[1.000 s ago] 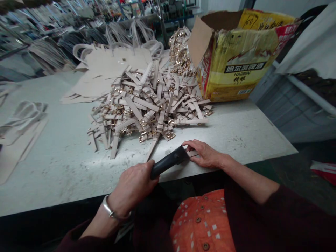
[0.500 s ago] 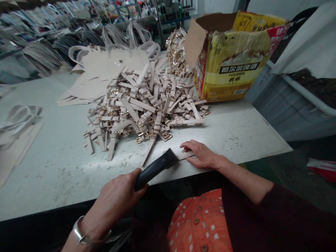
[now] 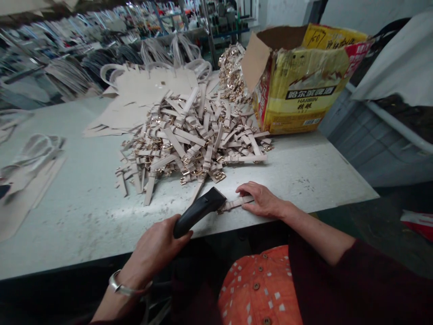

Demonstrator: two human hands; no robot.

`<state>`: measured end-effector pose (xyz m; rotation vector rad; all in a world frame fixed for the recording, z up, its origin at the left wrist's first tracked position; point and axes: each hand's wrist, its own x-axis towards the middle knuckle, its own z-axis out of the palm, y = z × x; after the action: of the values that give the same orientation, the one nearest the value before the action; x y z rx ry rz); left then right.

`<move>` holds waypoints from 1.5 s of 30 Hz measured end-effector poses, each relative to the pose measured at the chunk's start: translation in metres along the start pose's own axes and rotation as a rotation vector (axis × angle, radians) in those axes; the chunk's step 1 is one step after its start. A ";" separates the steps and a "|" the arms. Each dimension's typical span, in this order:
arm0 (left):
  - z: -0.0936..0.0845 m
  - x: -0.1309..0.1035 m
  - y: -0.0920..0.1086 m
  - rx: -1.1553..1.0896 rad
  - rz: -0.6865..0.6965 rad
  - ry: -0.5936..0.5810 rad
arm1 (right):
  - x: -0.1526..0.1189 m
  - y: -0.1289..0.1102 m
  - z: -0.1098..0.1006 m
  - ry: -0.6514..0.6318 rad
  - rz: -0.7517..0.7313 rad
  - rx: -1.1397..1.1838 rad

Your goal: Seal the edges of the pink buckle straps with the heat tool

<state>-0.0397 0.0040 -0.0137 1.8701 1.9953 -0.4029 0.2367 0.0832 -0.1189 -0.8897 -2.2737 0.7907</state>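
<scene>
My left hand point(image 3: 165, 239) is wrapped round a black hair clipper point(image 3: 199, 210), whose blade end points up and right. My right hand point(image 3: 264, 200) pinches a short beige buckle strap point(image 3: 235, 204) near the table's front edge. The strap's buckle end pokes out toward the clipper head, close to it; whether they touch I cannot tell. Just beyond both hands lies a big heap of similar beige straps point(image 3: 189, 140) with gold buckles.
A yellow cardboard box point(image 3: 301, 99) stands at the back right, beside a heap of gold buckles point(image 3: 233, 76). Flat beige panels with handles point(image 3: 135, 95) lie behind the straps, more at the far left. A grey bin point(image 3: 355, 135) stands right of the table point(image 3: 84, 216).
The clipper head has turned and drawn back a little from the strap, so the strap's buckle end now shows. My right hand keeps its pinch. The camera view has shifted slightly.
</scene>
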 end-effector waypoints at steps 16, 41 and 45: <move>0.017 -0.006 -0.005 -0.183 0.032 -0.027 | 0.011 -0.011 0.013 -0.027 -0.037 -0.101; 0.041 -0.028 -0.008 -0.234 -0.081 -0.002 | 0.078 0.031 -0.044 0.196 0.125 -0.556; 0.046 -0.031 -0.010 -0.236 -0.077 0.025 | 0.106 0.038 -0.028 0.142 0.205 -0.542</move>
<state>-0.0453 -0.0446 -0.0409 1.6660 2.0365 -0.1568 0.2051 0.1924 -0.0958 -1.3892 -2.3264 0.1692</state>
